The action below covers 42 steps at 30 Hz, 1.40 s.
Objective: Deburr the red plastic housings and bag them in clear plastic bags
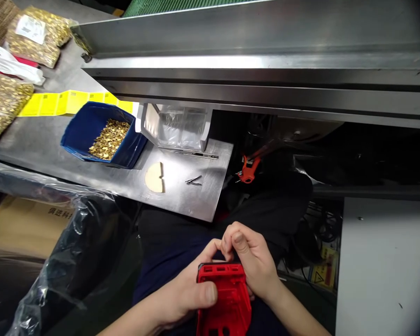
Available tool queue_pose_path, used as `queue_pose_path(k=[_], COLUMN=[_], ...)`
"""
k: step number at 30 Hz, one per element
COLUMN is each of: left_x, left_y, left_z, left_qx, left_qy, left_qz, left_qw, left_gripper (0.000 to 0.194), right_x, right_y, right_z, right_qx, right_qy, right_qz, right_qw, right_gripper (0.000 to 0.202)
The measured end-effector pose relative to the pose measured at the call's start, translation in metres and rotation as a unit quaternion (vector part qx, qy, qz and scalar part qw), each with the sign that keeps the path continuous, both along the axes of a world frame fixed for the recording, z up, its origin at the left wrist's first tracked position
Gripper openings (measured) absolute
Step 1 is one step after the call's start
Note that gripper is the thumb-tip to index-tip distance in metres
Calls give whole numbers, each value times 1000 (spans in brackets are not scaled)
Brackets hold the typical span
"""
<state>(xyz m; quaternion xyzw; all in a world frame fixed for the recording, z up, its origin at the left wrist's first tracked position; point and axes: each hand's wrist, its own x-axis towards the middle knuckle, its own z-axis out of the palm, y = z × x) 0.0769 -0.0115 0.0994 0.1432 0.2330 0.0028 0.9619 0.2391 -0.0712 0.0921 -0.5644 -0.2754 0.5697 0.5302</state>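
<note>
Over my lap, my left hand (192, 289) is closed around a red plastic housing (227, 303), an open shell with slots along its top edge and a dark outer rim. The thumb lies over the near side of the shell, while the index finger reaches past its top edge. My right hand (254, 259) is against the housing's right side. Its fingers are curled and pinched with the thumb above the top edge, close to the left index finger. Whatever those fingers hold, if anything, is hidden.
On the metal bench (210, 200) are a blue bin (87, 126) of small brass parts, a clear-fronted tray (184, 128), a cream block (155, 178) and tweezer-like tool (194, 180). Orange-handled cutters (249, 169) hang right of it. A metal rail (259, 60) crosses above.
</note>
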Motion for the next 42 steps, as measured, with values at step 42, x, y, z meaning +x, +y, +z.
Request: queue_pose_path(k=[42], left_x=[0], left_y=[-8], left_z=[-7], left_qx=[-63], left_qy=[-6], left_qz=[22], left_qw=[998], left_gripper=[72], right_x=[-8], right_y=[-14], right_z=[-5], right_qx=[-3], right_qy=[8], right_qz=[-44], right_qw=[999], right_gripper=[36])
